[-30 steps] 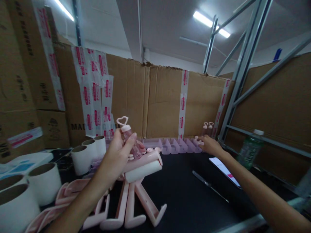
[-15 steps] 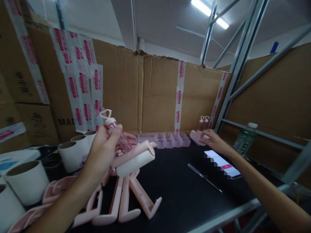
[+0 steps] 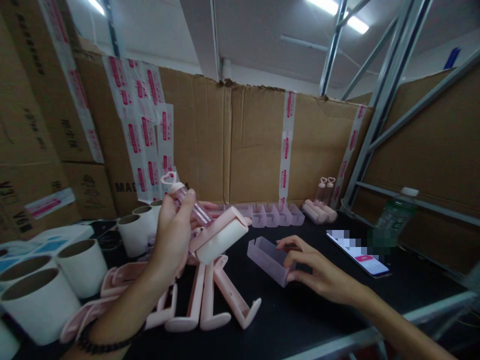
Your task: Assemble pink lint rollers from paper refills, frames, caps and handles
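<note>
My left hand is closed around a clear pinkish tube topped by a heart-shaped loop. A pink cylinder holding a white roll, looking like a mini lint roller, angles out beside the tube from the same hand; its hidden end meets my fingers. At centre right, my right hand grips the near end of a translucent lilac box, with a finger inside and the thumb outside. Whether the box touches the table cannot be told. Below my left hand lie several pink L-shaped parts.
Large white rolls stand at left. A row of lilac compartments lines the cardboard wall. Back right are pink cylinders and heart-topped tubes. A phone and a green bottle are at right, beside metal frame bars.
My right hand has come from the pink cylinders at the back right toward the centre and now holds the lilac box. My left hand keeps its hold. The view has shifted slightly.
</note>
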`<state>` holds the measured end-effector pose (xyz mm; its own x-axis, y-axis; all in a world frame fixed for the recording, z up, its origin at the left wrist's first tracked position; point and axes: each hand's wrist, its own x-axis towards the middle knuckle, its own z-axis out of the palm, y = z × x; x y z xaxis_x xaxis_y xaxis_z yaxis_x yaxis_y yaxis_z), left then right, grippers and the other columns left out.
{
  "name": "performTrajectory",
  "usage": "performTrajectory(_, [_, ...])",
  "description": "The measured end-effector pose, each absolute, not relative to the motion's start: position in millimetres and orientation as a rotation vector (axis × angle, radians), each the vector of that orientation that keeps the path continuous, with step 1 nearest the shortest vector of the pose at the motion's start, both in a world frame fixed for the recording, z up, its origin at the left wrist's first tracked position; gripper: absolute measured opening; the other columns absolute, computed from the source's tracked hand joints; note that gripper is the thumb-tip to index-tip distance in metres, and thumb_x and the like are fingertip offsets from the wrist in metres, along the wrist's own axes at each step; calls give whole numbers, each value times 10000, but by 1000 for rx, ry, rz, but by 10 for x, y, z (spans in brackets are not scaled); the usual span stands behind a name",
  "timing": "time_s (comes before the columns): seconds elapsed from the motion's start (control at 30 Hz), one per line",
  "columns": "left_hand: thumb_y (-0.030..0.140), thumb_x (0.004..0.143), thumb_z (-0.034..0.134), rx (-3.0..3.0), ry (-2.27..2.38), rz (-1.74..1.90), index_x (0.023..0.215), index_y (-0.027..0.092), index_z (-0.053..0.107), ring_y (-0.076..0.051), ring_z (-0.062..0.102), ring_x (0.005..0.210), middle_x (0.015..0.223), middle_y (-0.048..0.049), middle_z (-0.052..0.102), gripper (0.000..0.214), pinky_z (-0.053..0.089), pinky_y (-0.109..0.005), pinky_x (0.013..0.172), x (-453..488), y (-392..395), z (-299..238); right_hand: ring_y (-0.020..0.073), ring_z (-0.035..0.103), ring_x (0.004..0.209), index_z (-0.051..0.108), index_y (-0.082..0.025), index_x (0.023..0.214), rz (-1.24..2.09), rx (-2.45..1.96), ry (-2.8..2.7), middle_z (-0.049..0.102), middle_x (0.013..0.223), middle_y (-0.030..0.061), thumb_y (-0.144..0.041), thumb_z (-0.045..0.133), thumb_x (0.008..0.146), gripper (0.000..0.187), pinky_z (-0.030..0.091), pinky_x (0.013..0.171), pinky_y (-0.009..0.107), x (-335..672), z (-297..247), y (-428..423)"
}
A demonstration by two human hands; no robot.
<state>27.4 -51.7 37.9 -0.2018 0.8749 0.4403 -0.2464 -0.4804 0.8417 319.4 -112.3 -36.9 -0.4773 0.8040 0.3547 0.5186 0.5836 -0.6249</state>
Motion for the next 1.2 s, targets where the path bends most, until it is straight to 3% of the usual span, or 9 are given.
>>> performTrajectory(0.07, [392, 856, 674, 1225, 807, 1805, 963, 235, 454, -187, 733, 633, 743, 8, 723, 290, 581, -273, 601, 272, -490, 357, 269, 438, 1391, 660, -255, 994, 595, -1076, -2194, 489, 1431, 75, -298, 640, 935, 76, 359, 1143, 443, 3221, -405, -1143])
performTrajectory(0.2, [391, 853, 666, 1213, 814, 1815, 957, 238, 457, -202, 737, 640, 741, 1, 711, 280, 588, -292, 600, 283, -486, 351, 293, 437, 1397, 498, -293, 1366, 543, -1238, -2032, 456, 1497, 101, -403, 770, 829, 612, 351, 1155, 497, 3258, -511, -1206])
performTrajectory(0.3, [382, 866, 653, 1207, 830, 1824, 943, 239, 458, -207, 738, 652, 738, -3, 708, 254, 592, -299, 605, 296, -509, 359, 321, 510, 1326, 427, -263, 1433, 451, -1416, -1832, 536, 1422, 124, -480, 822, 747, 820, 387, 1120, 531, 3165, -703, -1242])
performTrajectory(0.37, [383, 867, 657, 1206, 830, 1825, 946, 239, 457, -202, 735, 648, 733, 1, 703, 259, 592, -296, 604, 304, -522, 357, 333, 575, 1240, 491, -239, 1363, 418, -1479, -1737, 608, 1321, 120, -482, 828, 724, 762, 425, 1073, 539, 3080, -812, -1229])
performTrajectory(0.5, [421, 848, 688, 1176, 822, 1806, 963, 231, 462, -180, 720, 606, 705, 22, 683, 316, 586, -275, 586, 307, -528, 334, 312, 661, 1080, 612, -230, 1122, 524, -1404, -1595, 695, 1133, 86, -411, 790, 760, 442, 491, 989, 504, 2990, -750, -1136])
performTrajectory(0.73, [448, 828, 720, 1074, 726, 1895, 984, 236, 468, -157, 710, 578, 700, 39, 679, 364, 569, -238, 559, 308, -542, 299, 319, 668, 1135, 569, -266, 1277, 807, -908, -1187, 688, 1252, 119, -464, 775, 807, 550, 550, 934, 451, 2816, -162, -1096])
performTrajectory(1.2, [414, 845, 707, 947, 728, 1927, 990, 254, 478, -183, 724, 639, 699, 43, 667, 315, 579, -260, 559, 343, -658, 317, 271, 677, 1021, 652, -204, 1114, 840, -861, -1342, 740, 1096, 85, -484, 805, 771, 469, 526, 891, 377, 2168, 3, -911])
